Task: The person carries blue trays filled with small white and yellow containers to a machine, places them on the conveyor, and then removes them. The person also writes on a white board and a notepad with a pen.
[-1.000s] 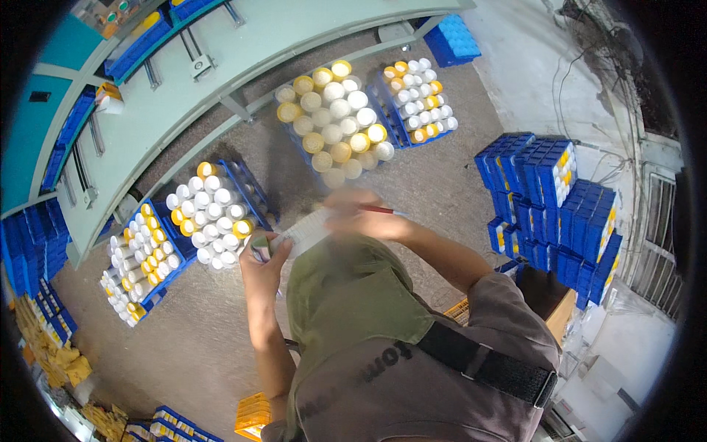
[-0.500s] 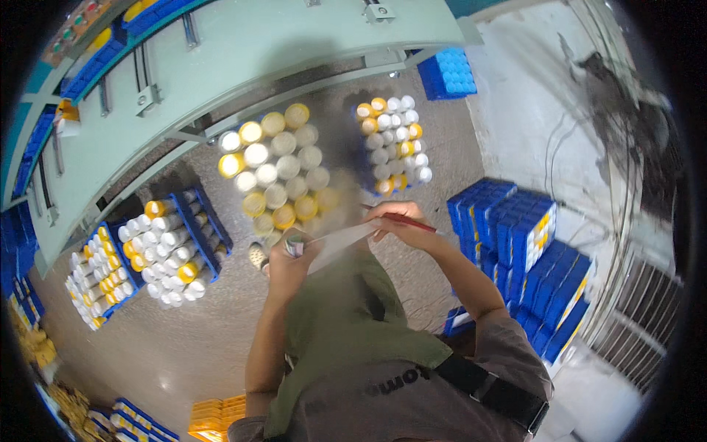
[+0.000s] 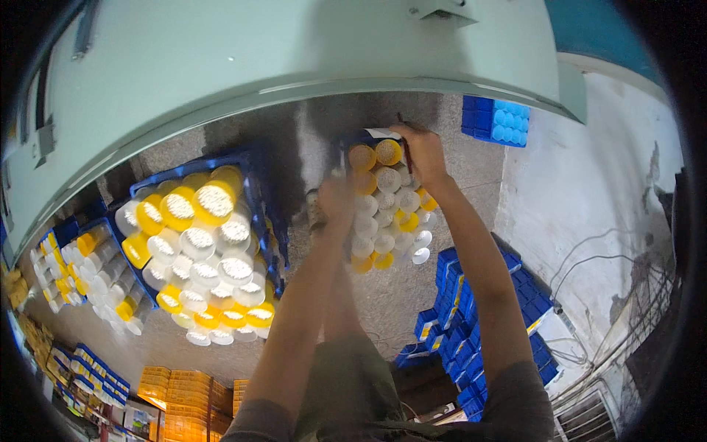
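My right hand [image 3: 424, 152] is closed around a thin dark-red pen [image 3: 409, 158]. Its fingertips touch a white slip of paper [image 3: 383, 133] at the far edge of a crate. White and yellow round tubs [image 3: 387, 180] fill that crate, standing on the floor below my hands. Beside its left edge, my left hand [image 3: 336, 200] hangs low and is smeared by motion, so its fingers cannot be made out. Further left, a blue crate [image 3: 254, 158] holds larger-looking white and yellow tubs [image 3: 199, 243], several with pale speckled tops.
A pale green machine frame [image 3: 331, 51] spans the far side above the floor. Stacked blue crates [image 3: 471, 346] stand at right by the white wall [image 3: 549, 184]. A blue crate of light-blue tubs [image 3: 509, 121] sits far right; orange crates [image 3: 184, 405] are near left.
My view has shifted toward the right-hand tub crate. Both arms have reached forward and down over it. The paper, earlier stretched between my hands, now lies at the crate's far edge under my right hand.
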The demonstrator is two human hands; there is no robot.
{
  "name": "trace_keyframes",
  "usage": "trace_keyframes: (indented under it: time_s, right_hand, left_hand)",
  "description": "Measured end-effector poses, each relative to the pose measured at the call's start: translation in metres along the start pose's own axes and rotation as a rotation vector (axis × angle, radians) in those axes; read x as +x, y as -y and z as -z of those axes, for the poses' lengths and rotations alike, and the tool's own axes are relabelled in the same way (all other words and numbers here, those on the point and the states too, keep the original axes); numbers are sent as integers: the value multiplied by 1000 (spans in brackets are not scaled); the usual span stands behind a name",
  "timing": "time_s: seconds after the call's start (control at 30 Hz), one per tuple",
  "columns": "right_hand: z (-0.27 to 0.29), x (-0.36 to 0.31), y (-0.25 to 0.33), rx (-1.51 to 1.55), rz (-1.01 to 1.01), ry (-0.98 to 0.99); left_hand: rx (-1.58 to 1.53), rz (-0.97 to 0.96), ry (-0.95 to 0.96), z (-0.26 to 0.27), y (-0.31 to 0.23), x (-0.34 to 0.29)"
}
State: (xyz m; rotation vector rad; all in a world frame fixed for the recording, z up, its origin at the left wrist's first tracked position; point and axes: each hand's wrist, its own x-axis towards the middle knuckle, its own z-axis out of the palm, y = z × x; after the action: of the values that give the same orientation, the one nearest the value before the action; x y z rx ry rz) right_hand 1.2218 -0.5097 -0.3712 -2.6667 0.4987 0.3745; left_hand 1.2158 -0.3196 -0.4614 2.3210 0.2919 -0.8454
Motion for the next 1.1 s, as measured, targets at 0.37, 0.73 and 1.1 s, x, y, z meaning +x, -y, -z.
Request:
trace_keyframes:
  time_s: [0.37, 0.73, 1.1]
  right_hand:
    - [-80, 25, -16, -355, 215, 403]
    - [9, -63, 60, 202, 129, -47]
    - [85, -239, 438, 1026, 123, 226]
  left_hand:
    - [-21, -43, 82, -35, 11, 23]
    - [-676, 124, 473, 79, -3, -121]
    - [-1528, -80, 543, 430, 108, -218]
